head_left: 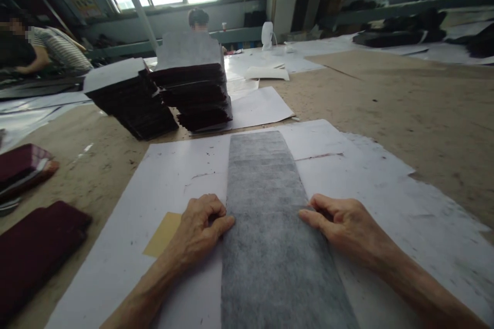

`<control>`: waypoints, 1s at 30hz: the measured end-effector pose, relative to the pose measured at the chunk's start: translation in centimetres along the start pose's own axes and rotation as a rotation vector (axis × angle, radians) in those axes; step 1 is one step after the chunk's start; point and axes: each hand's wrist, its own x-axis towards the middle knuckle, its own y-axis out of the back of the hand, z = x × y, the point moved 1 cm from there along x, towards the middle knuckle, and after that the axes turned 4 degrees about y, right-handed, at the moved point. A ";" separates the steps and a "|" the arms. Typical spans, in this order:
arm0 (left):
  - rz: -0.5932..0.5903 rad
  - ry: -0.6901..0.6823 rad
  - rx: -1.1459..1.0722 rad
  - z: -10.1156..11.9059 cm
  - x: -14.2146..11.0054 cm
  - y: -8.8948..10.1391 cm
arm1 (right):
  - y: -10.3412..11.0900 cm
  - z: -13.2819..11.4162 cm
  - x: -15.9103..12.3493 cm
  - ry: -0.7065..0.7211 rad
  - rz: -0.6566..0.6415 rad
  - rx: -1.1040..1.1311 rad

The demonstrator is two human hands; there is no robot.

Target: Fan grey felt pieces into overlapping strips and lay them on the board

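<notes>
A long grey fabric piece (270, 247), thin and felt-like with faint cross creases, lies flat on white paper (193, 169) before me. My left hand (204, 221) pinches its left edge between thumb and curled fingers. On the opposite edge, at about the same height, my right hand (335, 218) grips the fabric in a similar pinch. Just beside my left wrist a yellow paper square (164, 235) lies on the white paper, partly hidden by the forearm. The near end of the fabric runs out of view.
Two tall stacks of dark cut pieces, a left stack (135, 100) and a right stack (196, 92), stand beyond the paper. Folded maroon fabric (38, 247) lies at left. A white fan-like object (267, 36) stands farther back. Two people are across the table.
</notes>
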 end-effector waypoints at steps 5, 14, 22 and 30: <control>0.015 0.013 -0.029 0.0 0.1 -0.1 | -0.2 0.0 0.1 -0.052 -0.022 0.028; 0.050 0.032 0.010 0.4 0.3 -0.2 | -0.6 0.3 0.3 -0.070 0.002 -0.018; 0.105 -0.018 0.119 0.6 0.0 -0.7 | -0.3 0.2 0.2 -0.052 0.076 -0.122; 0.082 -0.008 0.152 0.4 0.1 -0.8 | 0.1 0.1 0.0 -0.061 0.012 -0.133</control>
